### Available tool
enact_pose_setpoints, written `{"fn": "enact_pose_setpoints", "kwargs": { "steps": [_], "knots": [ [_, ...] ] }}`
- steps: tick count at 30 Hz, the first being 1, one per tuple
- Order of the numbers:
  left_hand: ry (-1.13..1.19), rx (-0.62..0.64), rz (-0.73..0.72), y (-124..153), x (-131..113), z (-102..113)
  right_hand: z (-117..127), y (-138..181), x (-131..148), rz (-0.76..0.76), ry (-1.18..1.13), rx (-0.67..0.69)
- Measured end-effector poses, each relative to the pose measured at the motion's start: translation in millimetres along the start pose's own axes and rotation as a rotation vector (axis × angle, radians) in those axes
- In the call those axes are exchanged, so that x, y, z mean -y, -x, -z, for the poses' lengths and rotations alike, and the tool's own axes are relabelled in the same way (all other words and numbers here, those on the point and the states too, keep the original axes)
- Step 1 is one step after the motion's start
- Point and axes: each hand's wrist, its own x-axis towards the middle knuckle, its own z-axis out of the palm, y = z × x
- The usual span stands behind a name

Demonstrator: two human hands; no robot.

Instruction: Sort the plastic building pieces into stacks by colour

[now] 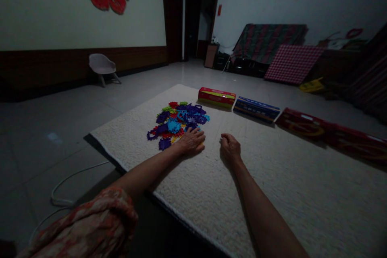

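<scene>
A pile of plastic gear-like pieces [173, 124] in purple, blue, red, green and yellow lies on the cream textured cover [272, 177] of the table. My left hand [192, 141] rests at the near right edge of this pile, palm down, its fingers stretched out and slightly apart. Whatever lies beneath its palm is hidden. To the right, apart from the pile, my right hand [231, 148] sits on the cover with its fingers curled in. I cannot make out whether anything is inside them.
Along the far right edge stand a red and yellow-green box [217, 98], a blue box [256, 109] and dark red boxes [305, 124]. A small chair [102, 66] stands on the tiled floor at the left. A white cable [60, 200] loops beside the table's left edge.
</scene>
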Motion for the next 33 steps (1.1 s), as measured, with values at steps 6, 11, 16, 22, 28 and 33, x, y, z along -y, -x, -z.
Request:
{"fn": "enact_pose_setpoints", "kwargs": {
  "steps": [6,11,16,22,28,33],
  "knots": [
    [-0.045,-0.053,-0.073,7,22,6,-1,0,-2,0.052,0.038,0.026],
    [-0.040,-0.060,-0.006,-1,38,2,-2,1,-5,0.069,0.045,0.022],
    [0.037,-0.125,0.170,-7,71,-2,-3,2,-4,0.063,0.029,0.016],
    [0.090,-0.202,0.506,-13,109,6,-3,3,-3,0.078,0.060,0.013],
    [0.004,-0.291,0.586,-49,90,8,-4,1,-4,0.068,0.068,0.024],
    [0.001,-0.127,0.368,-107,53,-4,-3,1,-4,0.081,0.084,0.037]
  ]
}}
